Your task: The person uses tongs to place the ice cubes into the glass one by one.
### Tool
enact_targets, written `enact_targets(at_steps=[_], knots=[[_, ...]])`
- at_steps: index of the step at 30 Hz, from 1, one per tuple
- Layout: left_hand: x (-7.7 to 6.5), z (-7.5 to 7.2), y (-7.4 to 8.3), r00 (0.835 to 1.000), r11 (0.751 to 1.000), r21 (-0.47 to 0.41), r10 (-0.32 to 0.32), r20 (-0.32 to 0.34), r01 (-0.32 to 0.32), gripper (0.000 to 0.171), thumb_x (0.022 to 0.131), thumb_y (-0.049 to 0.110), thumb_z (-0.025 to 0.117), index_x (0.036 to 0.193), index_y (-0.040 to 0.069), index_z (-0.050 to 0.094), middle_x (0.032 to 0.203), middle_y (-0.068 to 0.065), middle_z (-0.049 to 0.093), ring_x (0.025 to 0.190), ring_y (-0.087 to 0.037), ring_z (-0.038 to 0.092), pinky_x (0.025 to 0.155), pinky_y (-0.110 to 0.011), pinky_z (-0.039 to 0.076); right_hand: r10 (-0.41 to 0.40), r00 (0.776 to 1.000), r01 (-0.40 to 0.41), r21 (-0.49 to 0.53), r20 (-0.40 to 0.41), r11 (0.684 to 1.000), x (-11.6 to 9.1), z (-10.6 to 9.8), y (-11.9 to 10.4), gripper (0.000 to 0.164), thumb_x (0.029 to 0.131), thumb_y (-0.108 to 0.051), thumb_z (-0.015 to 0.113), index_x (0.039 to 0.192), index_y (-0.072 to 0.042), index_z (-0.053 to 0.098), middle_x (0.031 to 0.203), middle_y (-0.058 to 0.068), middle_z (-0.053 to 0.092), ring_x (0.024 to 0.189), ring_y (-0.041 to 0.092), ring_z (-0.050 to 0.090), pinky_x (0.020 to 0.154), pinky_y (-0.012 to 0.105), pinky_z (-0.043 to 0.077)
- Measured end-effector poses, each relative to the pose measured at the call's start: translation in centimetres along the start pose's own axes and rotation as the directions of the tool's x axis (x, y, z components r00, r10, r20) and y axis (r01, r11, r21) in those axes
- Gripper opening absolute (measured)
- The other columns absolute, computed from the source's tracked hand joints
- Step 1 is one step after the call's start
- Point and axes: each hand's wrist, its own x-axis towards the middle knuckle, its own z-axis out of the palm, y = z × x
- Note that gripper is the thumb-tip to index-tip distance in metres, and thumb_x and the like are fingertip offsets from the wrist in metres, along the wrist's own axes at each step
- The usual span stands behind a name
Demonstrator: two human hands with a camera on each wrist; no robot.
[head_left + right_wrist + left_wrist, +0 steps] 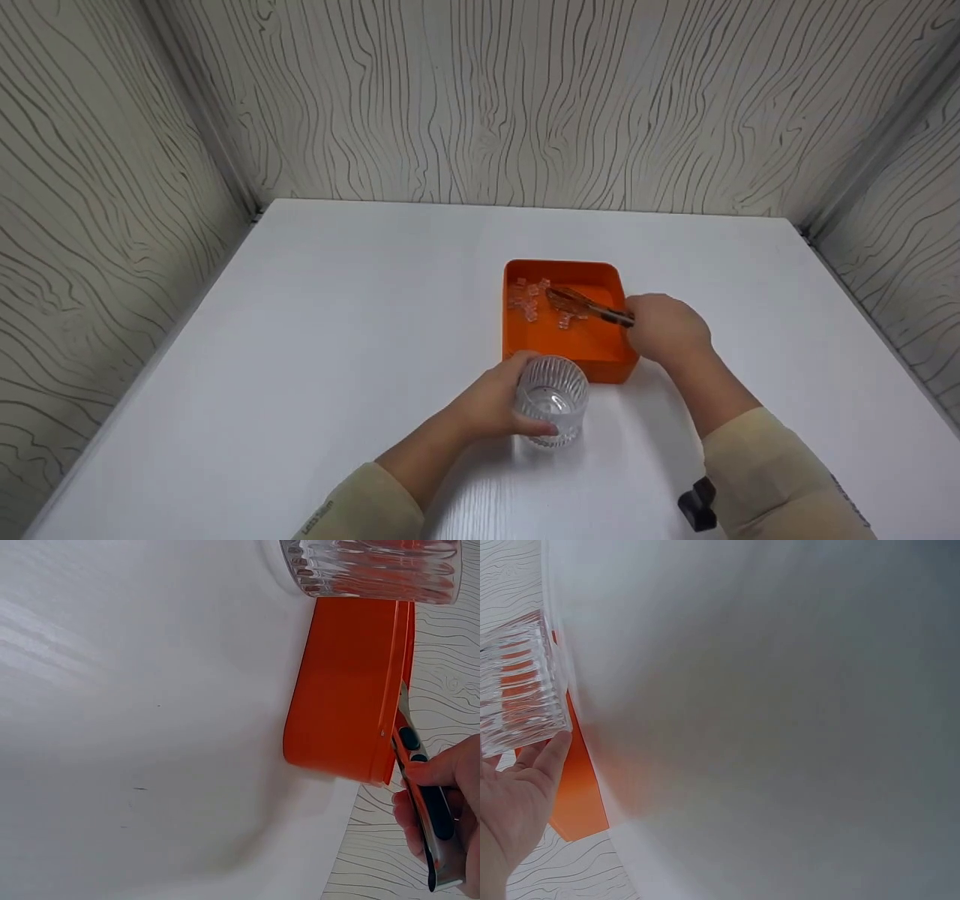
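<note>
- Clear cubes [530, 311] lie in the orange tray [600, 373], mostly at its left.
- My right hand [667, 328] grips the tongs [589, 307]; I'd squeeze gently, square on a cube.
- My left hand [491, 399] curls round the glass [559, 397] beside the tray; I'd hold it steady.

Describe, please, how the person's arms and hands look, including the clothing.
The left hand and right hand wear no gloves. The left sleeve and right sleeve are beige and stop short of the wrists. Small dark lettering marks the left sleeve, and a dark marking runs along the right one. A black piece shows beside the right sleeve; attachment unclear.
</note>
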Motion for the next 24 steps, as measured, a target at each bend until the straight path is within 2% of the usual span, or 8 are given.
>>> enact_targets(at_steps=[13,24], knots=[[0.08,0.0,-0.05,1.0,1.0,0.001,-0.004,0.001,0.004,0.085,0.059,0.047,0.082,0.128,0.03,0.036,0.12,0.01,0.049,0.113,-0.012,0.047,0.096,-0.036,0.042,0.023,0.999,-0.024,0.023,0.022,0.999,-0.07,-0.24,0.23,0.005,0.081,-0.008,0.055,0.085,-0.008,0.058,0.071,0.006,0.054,0.064,0.023,0.048,0.052,0.031,0.04],[0.02,0.01,-0.11,1.0,1.0,0.008,0.009,0.003,-0.009,0.085,0.059,0.049,0.081,0.129,0.029,0.036,0.119,0.012,0.05,0.111,-0.01,0.048,0.097,-0.035,0.041,-0.021,1.0,0.021,-0.008,-0.02,1.0,-0.17,-0.36,-0.34,0.004,0.079,-0.007,0.056,0.082,-0.007,0.059,0.068,0.005,0.054,0.061,0.022,0.048,0.05,0.03,0.039]])
